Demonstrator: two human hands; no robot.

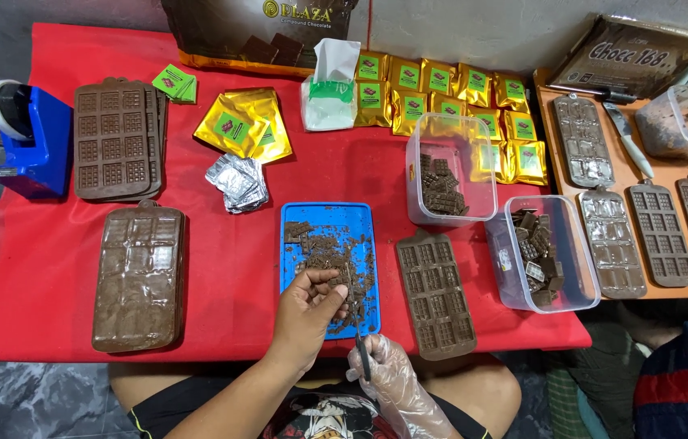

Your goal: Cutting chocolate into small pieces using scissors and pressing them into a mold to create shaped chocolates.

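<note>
My left hand is bare and pinches a small piece of chocolate over the near end of a blue tray strewn with chocolate pieces and crumbs. My right hand, in a clear plastic glove, grips a thin dark knife whose blade points up toward the held piece. A brown silicone mould lies just right of the tray.
Two clear tubs of chocolate pieces sit to the right. Gold packets, foil wrappers, stacked moulds, a filled mould, a blue tape dispenser and more moulds on an orange board surround them on the red cloth.
</note>
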